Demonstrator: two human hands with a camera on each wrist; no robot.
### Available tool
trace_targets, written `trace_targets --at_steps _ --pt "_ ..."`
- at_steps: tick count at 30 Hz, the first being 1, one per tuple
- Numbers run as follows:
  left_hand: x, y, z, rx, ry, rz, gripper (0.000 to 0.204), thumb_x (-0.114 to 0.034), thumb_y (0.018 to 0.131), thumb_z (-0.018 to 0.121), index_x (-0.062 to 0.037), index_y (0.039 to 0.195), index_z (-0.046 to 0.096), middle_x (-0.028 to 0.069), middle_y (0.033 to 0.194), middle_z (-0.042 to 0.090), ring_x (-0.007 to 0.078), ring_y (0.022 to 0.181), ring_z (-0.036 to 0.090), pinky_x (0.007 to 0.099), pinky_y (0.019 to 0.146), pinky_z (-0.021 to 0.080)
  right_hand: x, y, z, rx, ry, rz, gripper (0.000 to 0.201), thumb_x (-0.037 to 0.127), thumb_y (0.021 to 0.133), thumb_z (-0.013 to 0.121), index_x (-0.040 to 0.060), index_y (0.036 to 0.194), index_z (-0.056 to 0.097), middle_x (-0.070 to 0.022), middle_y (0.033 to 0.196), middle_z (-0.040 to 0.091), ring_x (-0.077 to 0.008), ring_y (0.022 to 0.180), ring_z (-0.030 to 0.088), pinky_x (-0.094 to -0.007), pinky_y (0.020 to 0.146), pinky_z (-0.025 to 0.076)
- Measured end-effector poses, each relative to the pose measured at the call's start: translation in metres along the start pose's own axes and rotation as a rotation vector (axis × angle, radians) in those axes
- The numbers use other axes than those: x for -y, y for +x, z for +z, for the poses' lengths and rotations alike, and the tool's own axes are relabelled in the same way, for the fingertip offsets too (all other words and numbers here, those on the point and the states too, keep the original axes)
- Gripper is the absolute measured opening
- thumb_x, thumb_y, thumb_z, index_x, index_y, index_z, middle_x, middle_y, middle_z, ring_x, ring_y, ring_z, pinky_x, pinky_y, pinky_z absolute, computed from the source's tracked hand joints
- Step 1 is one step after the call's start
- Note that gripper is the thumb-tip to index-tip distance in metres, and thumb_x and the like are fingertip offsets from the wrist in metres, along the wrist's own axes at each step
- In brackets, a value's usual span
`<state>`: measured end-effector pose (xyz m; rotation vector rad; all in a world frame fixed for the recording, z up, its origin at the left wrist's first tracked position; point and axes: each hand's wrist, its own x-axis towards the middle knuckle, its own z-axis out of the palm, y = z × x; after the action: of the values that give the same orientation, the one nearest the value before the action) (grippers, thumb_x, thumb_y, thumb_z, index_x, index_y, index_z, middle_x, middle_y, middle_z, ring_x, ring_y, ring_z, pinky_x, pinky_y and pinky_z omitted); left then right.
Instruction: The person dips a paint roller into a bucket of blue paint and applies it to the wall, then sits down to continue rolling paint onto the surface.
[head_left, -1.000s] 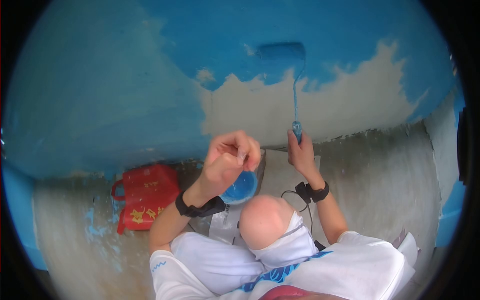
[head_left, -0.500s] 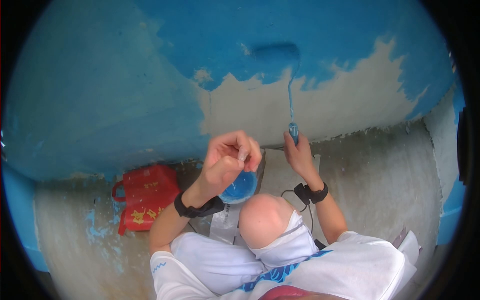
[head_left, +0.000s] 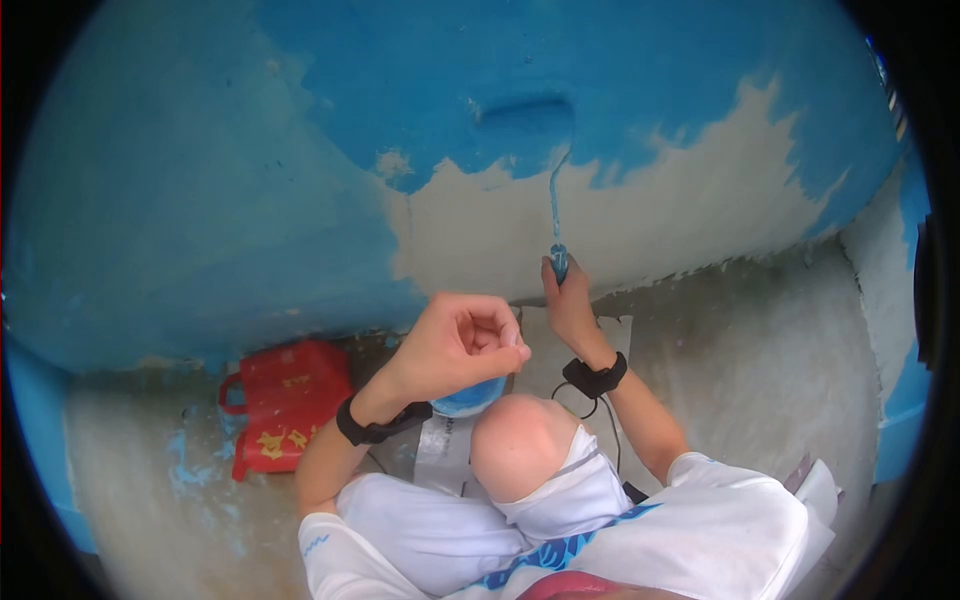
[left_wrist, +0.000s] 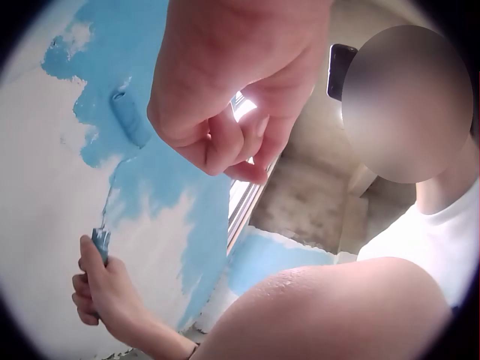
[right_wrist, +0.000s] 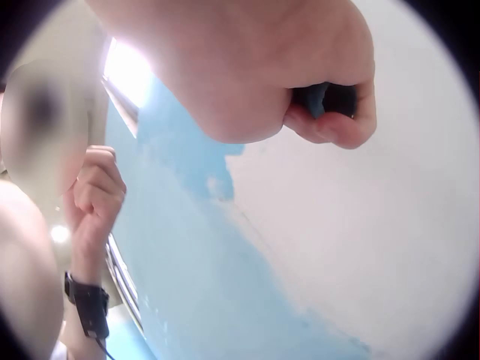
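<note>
paint roller (head_left: 527,112) sits high on the wall, its sleeve pressed flat into the wet blue, and the grip on it is at the far end of the handle. the right hand (head_left: 568,305) has its fingers curled tight round the blue-smeared handle grip (head_left: 558,261); the right wrist view shows the dark handle end tucked inside the fist (right_wrist: 330,100). from that fist a thin wire shank (head_left: 553,195) runs up to the sleeve, which lies across the edge where blue meets bare pale wall (head_left: 640,225).

the left hand (head_left: 455,345) hangs in front of the knee (head_left: 520,445), fingers loosely curled in toward the palm; whether anything is pinched inside them cannot be told. just under it shows the rim of a small blue paint cup (head_left: 468,398), partly hidden by the hand.

as a judgement: the roller looks light, with a stiff handle but a springy shank, so it will flex a little under pressure. the sleeve is soft and loaded, likely to drip or skid if pushed hard. the handle grip looks paint-slick, so a full wrap low on it, as now, seems the safest place to hold it.

further out, a red bag (head_left: 285,400) with gold marks lies on the paint-spattered concrete floor (head_left: 760,360) to the left, and white sheets sit by the wall's foot.
</note>
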<state>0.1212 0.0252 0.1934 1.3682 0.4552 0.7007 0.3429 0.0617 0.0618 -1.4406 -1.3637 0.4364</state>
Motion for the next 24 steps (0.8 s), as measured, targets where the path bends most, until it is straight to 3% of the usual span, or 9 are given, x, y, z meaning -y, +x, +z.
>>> trace_targets --at_steps 1,3,6,11,13,16,19,22,24 --pt "-0.004 -0.001 0.0 0.012 0.102 -0.123 0.012 -0.004 0.083 0.073 0.0 0.079 0.063 0.0017 0.075 0.064 0.005 0.073 0.058 0.0223 0.065 0.047 -0.013 -0.009 0.004 0.002 -0.005 -0.004 0.029 0.02 0.099 0.055 -0.0054 0.087 0.051 -0.0199 0.063 0.051 -0.0324 0.057 0.052 -0.0429 0.057 0.041" --pt "-0.006 0.0 0.001 0.02 0.16 -0.135 0.011 -0.007 0.083 0.075 0.0009 0.08 0.067 0.0014 0.074 0.066 0.0054 0.072 0.059 0.0225 0.065 0.047 -0.029 -0.023 0.007 0.02 -0.109 0.084 0.026 0.018 0.098 0.056 -0.0059 0.088 0.052 -0.0255 0.068 0.055 -0.0424 0.063 0.054 -0.046 0.059 0.041" --pt "-0.002 0.002 0.0 0.045 0.257 -0.143 0.012 -0.01 0.084 0.075 0.0014 0.083 0.072 0.0012 0.072 0.067 0.0064 0.071 0.06 0.0229 0.066 0.047 -0.034 -0.031 0.007 0.001 -0.12 0.089 0.027 0.019 0.098 0.056 -0.0056 0.086 0.051 -0.0275 0.068 0.055 -0.0465 0.066 0.056 -0.048 0.059 0.041" --pt "0.007 0.005 0.001 0.088 0.332 -0.109 0.02 -0.017 0.091 0.066 0.0022 0.088 0.073 0.0057 0.071 0.068 0.0073 0.071 0.06 0.0243 0.066 0.047 0.035 0.012 -0.011 0.008 -0.127 0.08 0.03 0.021 0.098 0.055 -0.0056 0.086 0.051 -0.0271 0.067 0.056 -0.0479 0.066 0.056 -0.048 0.059 0.042" --pt "-0.002 0.005 0.002 0.187 0.517 -0.235 0.03 -0.023 0.096 0.058 0.0031 0.09 0.072 0.0115 0.072 0.068 0.0116 0.071 0.061 0.0271 0.068 0.048 0.056 0.028 -0.013 0.019 -0.13 0.061 0.03 0.022 0.098 0.055 -0.0056 0.086 0.051 -0.0267 0.067 0.056 -0.0475 0.065 0.056 -0.0474 0.058 0.042" --pt "-0.008 0.003 0.003 0.319 0.536 -0.22 0.036 -0.027 0.099 0.053 0.0029 0.091 0.071 0.0162 0.074 0.067 0.0187 0.069 0.061 0.0316 0.067 0.048 0.069 0.035 -0.015 0.038 -0.076 -0.018 0.029 0.021 0.098 0.055 -0.0056 0.087 0.052 -0.0263 0.067 0.057 -0.0473 0.065 0.056 -0.0468 0.058 0.043" --pt "-0.003 -0.001 0.001 0.36 0.58 -0.069 0.035 -0.027 0.102 0.05 -0.0019 0.099 0.074 0.0069 0.065 0.062 0.0137 0.054 0.05 0.0271 0.053 0.041 0.055 0.014 -0.02 0.088 -0.051 0.047 0.028 0.021 0.097 0.056 -0.0058 0.087 0.052 -0.0258 0.067 0.057 -0.0479 0.065 0.055 -0.0467 0.058 0.043" --pt "0.006 -0.003 0.0 0.347 0.525 -0.049 0.034 -0.03 0.096 0.056 -0.0005 0.09 0.073 0.0173 0.075 0.067 0.0257 0.065 0.06 0.0347 0.063 0.046 0.001 -0.017 -0.02 0.106 -0.134 0.066 0.027 0.02 0.096 0.056 -0.0059 0.088 0.054 -0.0269 0.07 0.059 -0.0494 0.07 0.057 -0.0485 0.061 0.044" --pt "-0.005 0.0 0.0 0.395 0.596 -0.084 0.033 -0.031 0.093 0.06 -0.002 0.09 0.074 0.0164 0.073 0.067 0.0249 0.063 0.06 0.0339 0.062 0.046 -0.014 -0.034 -0.021 0.092 -0.23 0.091 0.027 0.02 0.095 0.057 -0.0062 0.09 0.055 -0.0287 0.074 0.06 -0.0508 0.076 0.058 -0.0509 0.065 0.045"
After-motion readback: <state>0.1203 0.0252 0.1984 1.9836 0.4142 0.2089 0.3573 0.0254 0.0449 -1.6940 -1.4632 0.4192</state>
